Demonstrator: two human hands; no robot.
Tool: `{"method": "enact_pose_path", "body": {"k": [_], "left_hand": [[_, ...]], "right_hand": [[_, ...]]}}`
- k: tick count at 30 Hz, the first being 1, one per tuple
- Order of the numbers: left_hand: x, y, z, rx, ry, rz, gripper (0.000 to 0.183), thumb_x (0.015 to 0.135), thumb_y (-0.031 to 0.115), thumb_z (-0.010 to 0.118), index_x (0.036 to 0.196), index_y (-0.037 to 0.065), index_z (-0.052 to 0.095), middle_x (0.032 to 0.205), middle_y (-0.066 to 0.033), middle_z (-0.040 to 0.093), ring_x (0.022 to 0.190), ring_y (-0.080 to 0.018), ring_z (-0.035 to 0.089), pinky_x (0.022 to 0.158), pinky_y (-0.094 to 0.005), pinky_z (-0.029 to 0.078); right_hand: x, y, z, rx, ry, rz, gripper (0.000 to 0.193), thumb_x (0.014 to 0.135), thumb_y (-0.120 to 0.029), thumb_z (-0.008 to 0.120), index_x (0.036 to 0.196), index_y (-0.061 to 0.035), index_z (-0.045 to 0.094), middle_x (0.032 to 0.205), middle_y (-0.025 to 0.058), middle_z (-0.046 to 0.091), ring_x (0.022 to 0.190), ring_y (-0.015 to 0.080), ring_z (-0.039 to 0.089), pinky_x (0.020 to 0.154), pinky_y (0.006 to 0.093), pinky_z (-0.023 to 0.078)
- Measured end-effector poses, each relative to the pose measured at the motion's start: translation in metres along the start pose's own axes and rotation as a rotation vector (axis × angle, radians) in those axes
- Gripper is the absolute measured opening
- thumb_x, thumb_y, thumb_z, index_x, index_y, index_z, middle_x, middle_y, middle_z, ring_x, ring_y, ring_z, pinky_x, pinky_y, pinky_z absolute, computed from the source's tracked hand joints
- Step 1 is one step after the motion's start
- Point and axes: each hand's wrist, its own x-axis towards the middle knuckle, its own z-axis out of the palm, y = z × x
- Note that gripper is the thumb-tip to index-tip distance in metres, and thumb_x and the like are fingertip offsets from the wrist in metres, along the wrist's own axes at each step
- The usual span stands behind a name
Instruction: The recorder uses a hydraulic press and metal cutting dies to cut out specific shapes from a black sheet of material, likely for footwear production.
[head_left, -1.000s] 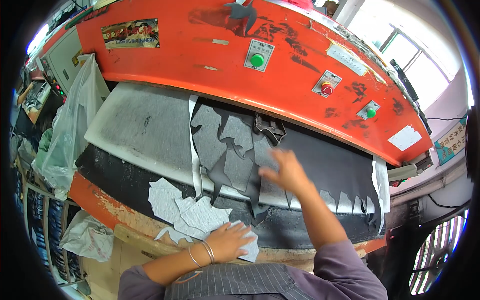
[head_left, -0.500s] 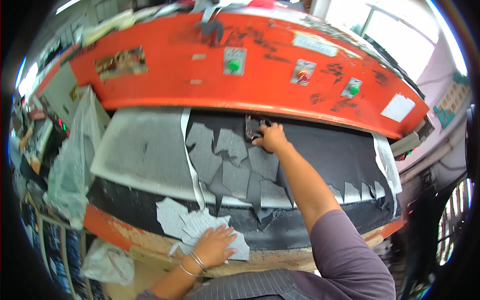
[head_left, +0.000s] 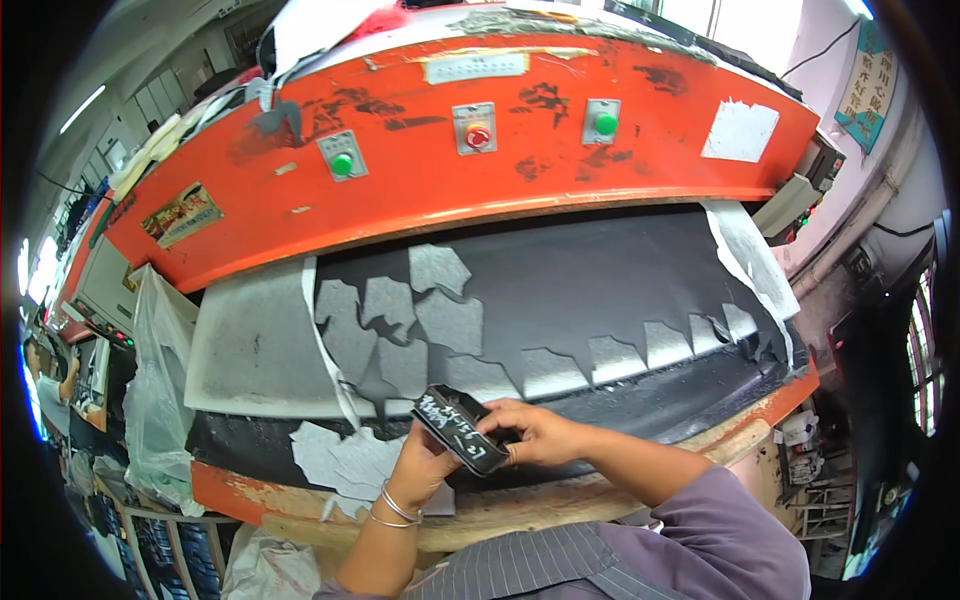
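While both hands met low in the head view, they held a black cutting die between them, just above the near edge of the press bed. The left hand, with bangles at its wrist, had its fingers curled up under the die's lower side. The right hand gripped the die's other end, fingers wrapped over it. White markings showed on the die's dark face. It was tilted, hovering over the black sheet that covered the bed. Grey cut pieces lay stacked just left of the left hand. Holes of the same shape ran across the sheet. Behind it rose the orange press head, with green and red buttons.
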Motion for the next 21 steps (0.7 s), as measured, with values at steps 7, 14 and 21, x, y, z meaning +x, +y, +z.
{"method": "enact_pose_path", "body": {"k": [7,14,21], "left_hand": [[-0.008,-0.042,0.113,0.244,0.085,-0.094,0.07,0.07,0.009,0.084,0.13,0.004,0.047,0.12,-0.0078,0.056,0.114,-0.0192,0.054,0.097,-0.0355,0.045],[-0.012,-0.087,0.171,0.021,0.383,0.306,0.038,0.075,-0.004,0.076,0.107,0.003,0.058,0.113,-0.01,0.057,0.104,-0.0188,0.059,0.085,-0.0294,0.05],[-0.05,-0.072,0.133,0.505,0.586,0.08,0.016,0.082,0.001,0.07,0.089,0.004,0.056,0.085,-0.0034,0.061,0.079,-0.009,0.056,0.071,-0.0244,0.047]], "right_hand": [[-0.105,0.0,-0.045,0.682,-0.296,0.13,0.069,0.084,-0.038,0.069,0.139,-0.0048,0.043,0.139,0.0125,0.036,0.133,0.0248,0.034,0.11,0.0386,0.029],[-0.131,-0.012,-0.064,0.124,0.008,0.211,0.054,0.078,-0.04,0.075,0.117,-0.0039,0.064,0.147,0.0245,0.03,0.138,0.0342,0.03,0.11,0.0418,0.027],[-0.067,-0.042,-0.104,-0.44,-0.27,-0.06,0.043,0.071,-0.042,0.08,0.099,-0.0112,0.072,0.144,0.0247,0.033,0.135,0.0394,0.029,0.107,0.0549,0.027]]}}
